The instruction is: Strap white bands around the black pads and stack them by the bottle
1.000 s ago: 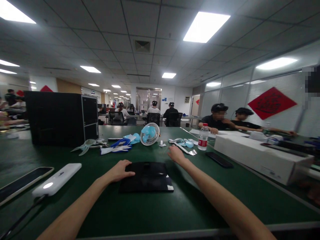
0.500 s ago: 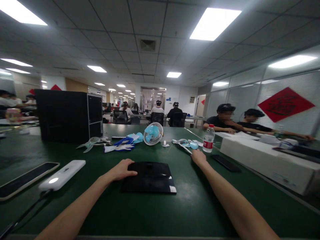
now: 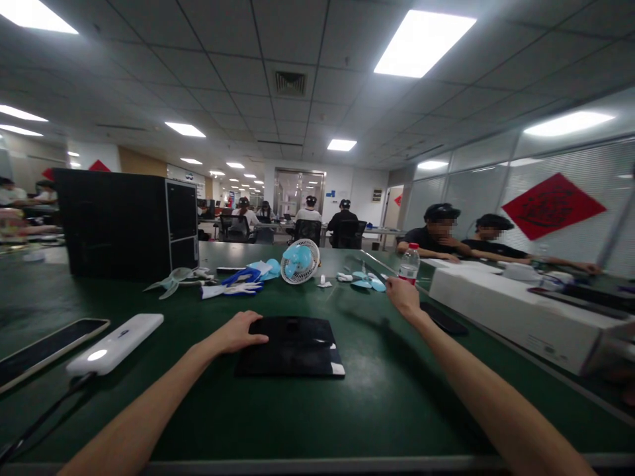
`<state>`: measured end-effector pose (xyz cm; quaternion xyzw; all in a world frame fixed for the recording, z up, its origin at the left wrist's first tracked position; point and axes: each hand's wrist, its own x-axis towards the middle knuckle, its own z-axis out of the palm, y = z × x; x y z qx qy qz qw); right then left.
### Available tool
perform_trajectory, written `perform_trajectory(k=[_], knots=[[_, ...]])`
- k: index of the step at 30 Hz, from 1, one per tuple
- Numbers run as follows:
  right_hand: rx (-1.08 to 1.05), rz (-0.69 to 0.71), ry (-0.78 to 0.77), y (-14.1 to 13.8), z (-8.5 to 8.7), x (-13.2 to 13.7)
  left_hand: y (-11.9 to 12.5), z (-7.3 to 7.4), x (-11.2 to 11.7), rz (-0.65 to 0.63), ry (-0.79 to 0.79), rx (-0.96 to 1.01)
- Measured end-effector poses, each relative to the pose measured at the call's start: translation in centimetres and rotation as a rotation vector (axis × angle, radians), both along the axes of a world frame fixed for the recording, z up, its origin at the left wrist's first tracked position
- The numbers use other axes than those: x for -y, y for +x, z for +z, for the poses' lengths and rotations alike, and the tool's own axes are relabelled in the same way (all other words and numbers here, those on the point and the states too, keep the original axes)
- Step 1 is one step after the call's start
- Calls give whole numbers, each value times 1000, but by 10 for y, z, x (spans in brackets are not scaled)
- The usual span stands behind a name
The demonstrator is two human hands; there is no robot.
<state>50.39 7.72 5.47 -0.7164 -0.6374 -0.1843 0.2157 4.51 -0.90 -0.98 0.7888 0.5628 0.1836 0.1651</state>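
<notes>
My left hand (image 3: 243, 332) rests at the far left corner of a flat black rectangular plate (image 3: 292, 347) on the green table. Its thumb lies along the top of the plate, and the other fingers curl at the edge. White patches mark the plate's right side. Raised off the table further right, my right hand (image 3: 403, 297) is closed round one end of a thin, flat strip (image 3: 378, 270), whose kind I cannot make out. The strip points forward and left. Just behind this hand stands a water bottle (image 3: 409, 263) with a red cap.
A black computer case (image 3: 114, 225) stands at left. Behind the plate are blue-white gloves (image 3: 235, 285), a small fan (image 3: 300, 262) and loose blue fan blades (image 3: 367, 281). A power bank (image 3: 119, 344) and phone (image 3: 49, 350) lie left; a white box (image 3: 510, 317) sits right.
My right hand has lifted from the table and moved slightly right, and the strip has risen with it. My left hand stays on the black plate. The view has shifted slightly.
</notes>
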Motion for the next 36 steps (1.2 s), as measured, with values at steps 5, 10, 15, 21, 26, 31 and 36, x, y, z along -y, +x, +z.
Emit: perform_trajectory(k=[5,10,15,21,26,31,36], knots=[[-92,232,122,-28,11,32,4,4,2,25,124,14],[-278,577,97,-79,12,71,3,22,5,153,592,225],[-400,805,-79,-117,9,103,2,45,23,232,793,412],[-476,944,-229,-133,7,118,15,55,44,148,713,449],[-582,937,-287,-138,14,121,19,58,49,159,631,433],[-801,906,-413,-140,15,118,13,65,49,189,422,471],[-991,790,-528,-133,-6,113,7,52,45,22,-129,463]])
